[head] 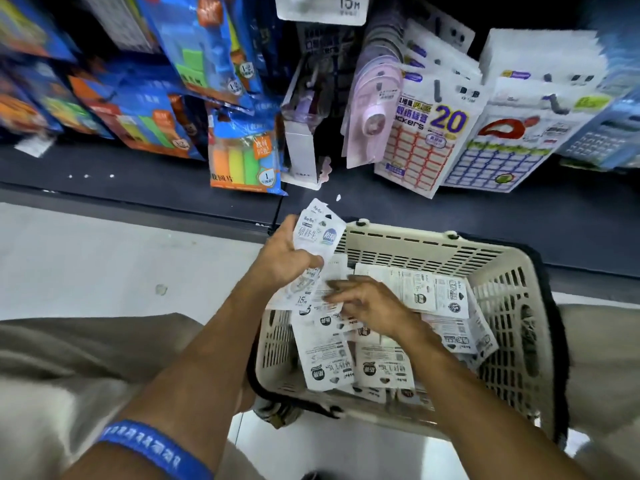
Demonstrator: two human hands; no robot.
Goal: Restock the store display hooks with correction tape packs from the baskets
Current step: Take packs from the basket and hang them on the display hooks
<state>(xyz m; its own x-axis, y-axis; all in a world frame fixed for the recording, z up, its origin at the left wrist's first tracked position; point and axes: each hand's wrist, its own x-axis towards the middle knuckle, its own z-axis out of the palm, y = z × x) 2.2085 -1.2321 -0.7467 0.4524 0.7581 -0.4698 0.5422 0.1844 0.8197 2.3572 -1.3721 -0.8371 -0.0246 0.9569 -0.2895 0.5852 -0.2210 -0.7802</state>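
Observation:
A cream plastic basket (502,282) sits low in front of me, holding several white correction tape packs (384,368). My left hand (287,254) grips a small stack of these packs (317,230) above the basket's near-left corner. My right hand (367,303) reaches into the basket with fingers spread, their tips on a loose pack (329,292) just under the left hand; whether it pinches the pack I cannot tell. A white 15m pack (322,8) hangs on the display at the top.
Display hooks above carry blue sticky-note packs (242,154) at left, pink items (374,95) in the middle and label sticker sheets (426,133) at right. A dark shelf ledge (138,181) runs below them. My knees flank the basket over a pale floor (104,265).

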